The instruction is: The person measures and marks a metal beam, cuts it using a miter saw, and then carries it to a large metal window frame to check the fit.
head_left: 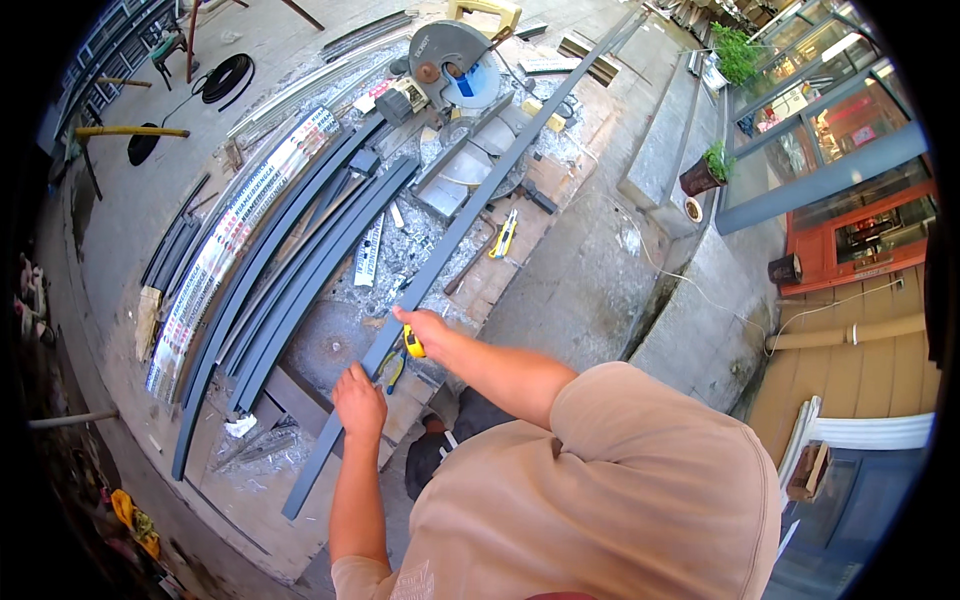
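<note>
Grey metal, a long straight profile (438, 264) runs diagonally over the littered work table (565, 170), from the lower left, past both hands, across the saw's base and on beyond the table toward the top. The left hand (359, 402) grasps it at its near part, fingers bent over the edge. Further up, the right hand (425, 328) is curled around a yellow tape measure (413, 342), its thumb end against the profile.

Just beside the tape measure lie pliers (396, 372) with blue and yellow on their handles. Farther along, to the right of the profile, is a yellow-and-grey hand tool (503, 236). Beyond stands a cut-off saw (450, 55) with a grey guard and a blue-centred blade.

To the left, more dark grey profiles (330, 262) lie side by side, and next to them a bundle wrapped in printed film (240, 225). Silvery shavings (405, 245) cover much of the tabletop. On the concrete at upper left sits a black coil (225, 78); at right, a potted plant (705, 172) stands near glazed windows.
</note>
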A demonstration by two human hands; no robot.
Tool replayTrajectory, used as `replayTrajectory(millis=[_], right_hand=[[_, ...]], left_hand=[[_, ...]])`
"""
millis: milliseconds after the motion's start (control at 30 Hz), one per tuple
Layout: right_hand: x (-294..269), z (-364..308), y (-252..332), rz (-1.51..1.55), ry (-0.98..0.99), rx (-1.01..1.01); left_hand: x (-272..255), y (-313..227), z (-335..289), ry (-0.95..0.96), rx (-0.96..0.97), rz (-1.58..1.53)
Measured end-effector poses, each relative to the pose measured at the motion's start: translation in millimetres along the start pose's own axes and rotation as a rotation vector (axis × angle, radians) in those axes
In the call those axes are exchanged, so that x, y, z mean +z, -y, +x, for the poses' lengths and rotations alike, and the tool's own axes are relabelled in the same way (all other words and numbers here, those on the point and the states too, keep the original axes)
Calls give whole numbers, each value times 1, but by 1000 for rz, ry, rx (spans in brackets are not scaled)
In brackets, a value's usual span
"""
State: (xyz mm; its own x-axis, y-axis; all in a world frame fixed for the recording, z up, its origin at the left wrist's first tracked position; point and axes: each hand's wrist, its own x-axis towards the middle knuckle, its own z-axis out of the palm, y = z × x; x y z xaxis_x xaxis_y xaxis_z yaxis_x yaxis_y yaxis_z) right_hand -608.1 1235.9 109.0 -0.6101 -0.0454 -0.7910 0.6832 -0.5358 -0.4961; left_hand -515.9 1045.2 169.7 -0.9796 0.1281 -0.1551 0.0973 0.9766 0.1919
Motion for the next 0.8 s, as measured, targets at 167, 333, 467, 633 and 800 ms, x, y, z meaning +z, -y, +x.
replayTrajectory(millis=[167,333,467,633,800], right_hand=[[35,-5,-63,-28,13,-21],[69,-32,-100,-142,-87,-54],[81,-38,-126,-219,-104,-38],[96,-56,-133,-561,7,-10],[55,-34,-155,-460,145,27]], left_hand=[[13,16,5,-53,-19,71],[37,68,-25,-29,-32,140],[42,96,-43,-44,-6,88],[34,134,-65,-35,-56,34],[24,180,-78,-21,-27,51]])
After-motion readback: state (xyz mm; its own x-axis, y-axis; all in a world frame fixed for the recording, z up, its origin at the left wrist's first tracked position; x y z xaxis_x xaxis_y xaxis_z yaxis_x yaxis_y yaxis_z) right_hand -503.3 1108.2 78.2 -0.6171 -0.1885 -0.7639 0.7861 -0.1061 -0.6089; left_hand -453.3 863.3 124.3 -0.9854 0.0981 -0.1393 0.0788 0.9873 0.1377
